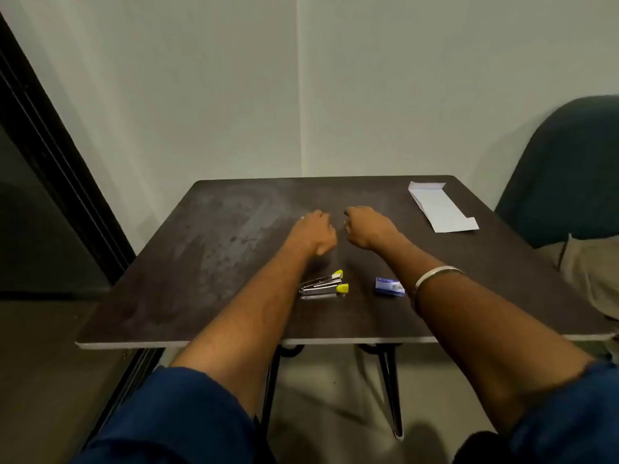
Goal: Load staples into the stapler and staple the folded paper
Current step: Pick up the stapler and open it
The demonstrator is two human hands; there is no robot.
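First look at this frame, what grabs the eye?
Two bare forearms reach over the dark table, the left hand and right hand with fingers curled near its middle; whether they hold anything is unclear. Nearer the front edge lie the open stapler with yellow tips and a small blue staple box. The folded paper sits at the far right corner.

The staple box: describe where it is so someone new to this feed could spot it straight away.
Start at the dark table and go to its near edge, between the two forearms. Beside the right forearm, under the wrist with the metal bangle, lies the staple box. It is a small blue and white carton, unlike the silver stapler with yellow tips to its left or the white folded paper at the far right corner.
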